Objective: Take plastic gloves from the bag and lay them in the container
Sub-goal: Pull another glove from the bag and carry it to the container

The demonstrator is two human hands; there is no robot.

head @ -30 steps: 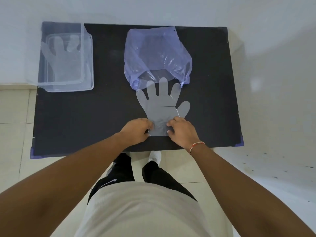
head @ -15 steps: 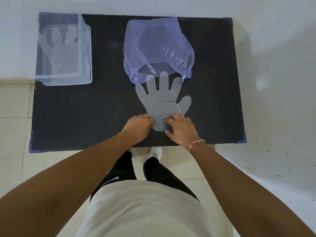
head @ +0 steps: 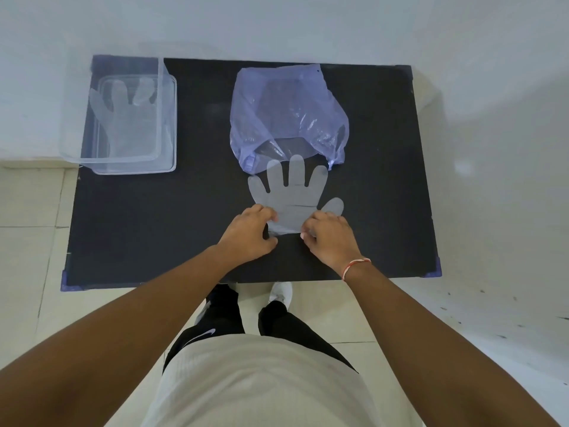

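Nearest the camera is the person's pale shirt (head: pixel 261 383), with dark trousers (head: pixel 224 318) and a white shoe (head: pixel 280 293) over a tiled floor (head: pixel 27 229) at 6 o'clock. Two bare forearms reach up and forward onto a black table (head: pixel 154 217).

The left hand (head: pixel 248 234) and the right hand (head: pixel 331 237) sit close together near the table's near edge, just past centre toward 12 o'clock. Each hand pinches one side of the cuff of a clear plastic glove (head: pixel 295 195): fingers curled, thumb and fingertips closed on the thin film, the left at the cuff's 9 o'clock side and the right at its 3 o'clock side. A red and white thread bracelet (head: pixel 355 266) circles the right wrist.

The glove lies flat on the table, cuff toward the person, fingers spread and pointing to 12 o'clock, thumb out at 3 o'clock. Its fingertips reach the open mouth of a translucent violet bag (head: pixel 286 115), which lies crumpled farther back at 12 o'clock; whether the tips lie inside the mouth cannot be told.

Well apart at 10 o'clock, on the far left corner of the table, stands a clear rectangular container (head: pixel 167 131). Another glove (head: pixel 123 115) lies flat inside it, fingers pointing away.

Beyond the table at 12 o'clock is a pale wall (head: pixel 277 23).
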